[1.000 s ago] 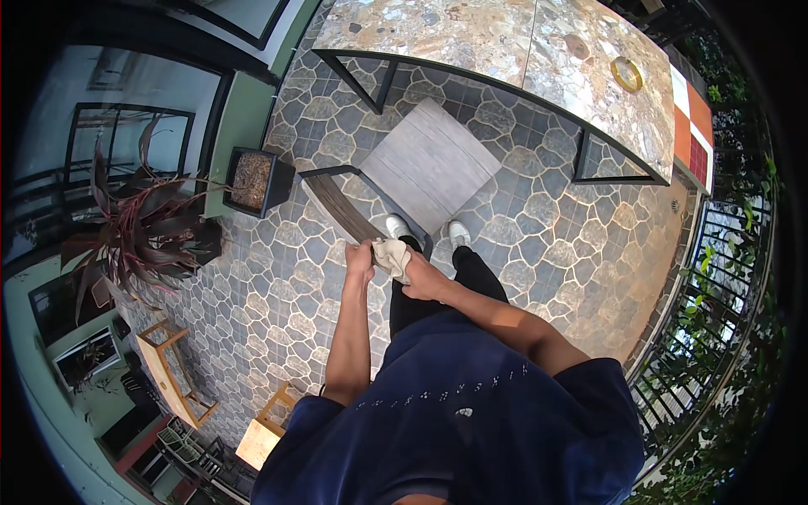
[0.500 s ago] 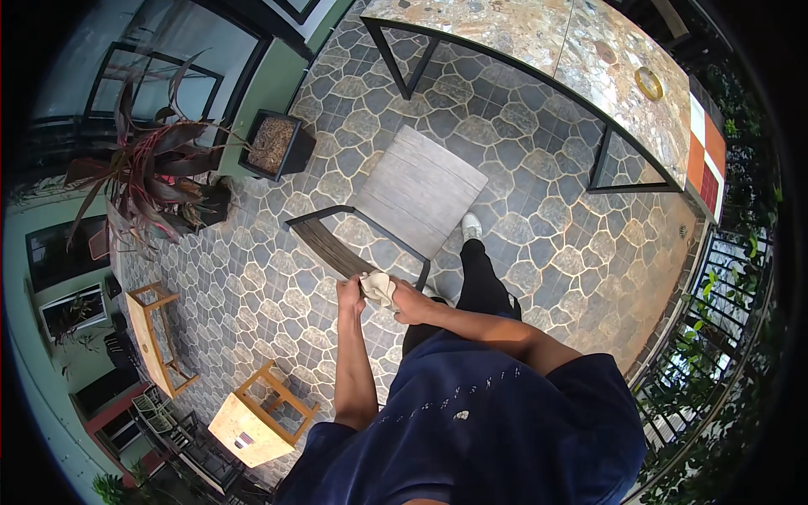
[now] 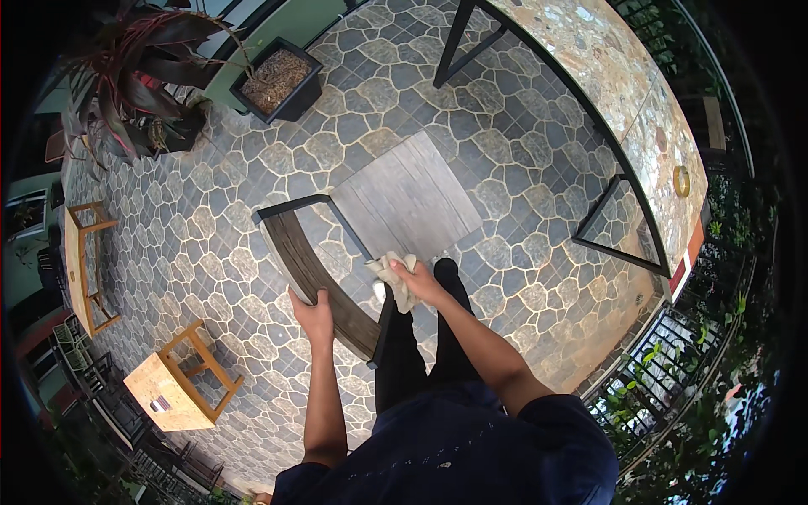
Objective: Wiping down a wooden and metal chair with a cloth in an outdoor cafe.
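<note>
A chair with a grey plank seat (image 3: 408, 189), a black metal frame and a curved brown wooden backrest (image 3: 316, 273) stands before me. My left hand (image 3: 313, 318) grips the backrest's slat near its middle, thumb on the upper face and fingers over the outer edge. In my right hand (image 3: 419, 284) is a crumpled cream cloth (image 3: 399, 278). The cloth hangs at the near corner of the seat, by the frame bar on the right. Whether it touches the frame is hard to tell.
A stone-topped table (image 3: 631, 101) with black metal legs stands at the right, a yellow ring-shaped object (image 3: 682, 180) on it. Far left are a potted plant (image 3: 143, 76) and a black planter (image 3: 278, 84). Two wooden stools, one nearer (image 3: 172, 391), stand at the left. A fence (image 3: 656, 353) borders the right.
Both hands held the cloth together before. Now my left hand has taken hold of the backrest, and my right hand has carried the cloth toward the seat. The view has turned and moved closer.
</note>
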{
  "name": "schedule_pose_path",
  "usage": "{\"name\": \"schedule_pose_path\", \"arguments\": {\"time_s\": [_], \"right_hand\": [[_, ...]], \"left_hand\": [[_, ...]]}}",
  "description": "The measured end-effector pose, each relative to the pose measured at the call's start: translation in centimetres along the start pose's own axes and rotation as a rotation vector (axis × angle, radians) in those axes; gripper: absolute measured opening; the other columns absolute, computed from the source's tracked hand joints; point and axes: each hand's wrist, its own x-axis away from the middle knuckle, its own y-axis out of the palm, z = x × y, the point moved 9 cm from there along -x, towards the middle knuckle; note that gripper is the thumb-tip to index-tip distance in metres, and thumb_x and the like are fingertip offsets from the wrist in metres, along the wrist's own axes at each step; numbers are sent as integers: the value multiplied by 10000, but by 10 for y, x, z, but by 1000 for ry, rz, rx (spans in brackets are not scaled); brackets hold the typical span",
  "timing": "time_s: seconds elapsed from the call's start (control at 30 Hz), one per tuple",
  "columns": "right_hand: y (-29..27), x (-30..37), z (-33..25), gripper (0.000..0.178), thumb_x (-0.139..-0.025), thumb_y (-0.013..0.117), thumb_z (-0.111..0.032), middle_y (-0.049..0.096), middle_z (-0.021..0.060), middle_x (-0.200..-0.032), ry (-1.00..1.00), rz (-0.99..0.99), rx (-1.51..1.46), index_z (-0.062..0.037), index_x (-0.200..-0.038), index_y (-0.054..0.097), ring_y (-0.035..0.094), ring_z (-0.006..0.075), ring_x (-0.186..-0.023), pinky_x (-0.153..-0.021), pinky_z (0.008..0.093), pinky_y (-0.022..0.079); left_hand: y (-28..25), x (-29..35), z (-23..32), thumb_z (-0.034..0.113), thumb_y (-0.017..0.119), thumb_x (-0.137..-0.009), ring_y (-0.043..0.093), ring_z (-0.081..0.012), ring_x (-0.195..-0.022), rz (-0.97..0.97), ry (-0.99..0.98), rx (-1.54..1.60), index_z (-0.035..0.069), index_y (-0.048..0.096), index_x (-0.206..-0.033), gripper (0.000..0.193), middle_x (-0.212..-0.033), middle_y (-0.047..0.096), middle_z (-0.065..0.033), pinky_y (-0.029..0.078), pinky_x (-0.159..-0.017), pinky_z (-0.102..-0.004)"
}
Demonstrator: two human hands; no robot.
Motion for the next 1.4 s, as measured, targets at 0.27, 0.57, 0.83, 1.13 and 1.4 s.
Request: {"name": "schedule_pose_path", "arguments": {"time_s": [0.27,0.57,0.83,1.13,1.4], "right_hand": [[-173,-224,-16,380,-928,478,-304,638,199,-872,-340,567,333,49,-1003,597,614,324,-782,-705,362,452],[15,-261,20,234,-694,608,-130,533,56,-986,-642,521,801,-92,-925,599,401,326,-1031,-955,538,244],[91,-228,59,130,-657,659,-181,555,-32,-1019,-888,3,880,-165,-786,650,450,218,-1070,-936,462,326],[-111,-307,-28,245,-638,713,-124,557,49,-993,-771,629,1042,-91,-846,588,427,328,-963,-858,466,326],[117,-246,36,146,-647,628,-127,530,4,-998,-794,222,796,-114,-785,583,435,268,-1016,-900,457,343]], "left_hand": [[-8,21,17,188,550,-900,452,-201,-1091,73,-273,-32,-40,363,-1287,487,-1226,469,-144,330,-957,-303],[-140,99,-9,166,488,-887,515,-275,-1014,410,-417,-189,-56,464,-1183,371,-1149,512,-194,449,-871,-387],[-129,103,7,123,616,-835,592,-292,-711,135,-234,-538,-71,483,-1100,354,-956,569,-209,546,-660,-384],[-113,98,26,142,513,-880,561,-299,-903,155,-91,-744,-37,467,-1162,338,-1083,530,-225,515,-766,-384],[-128,101,1,200,412,-905,554,-318,-944,68,-231,-482,-109,500,-1111,382,-1119,521,-241,495,-821,-413]]}}
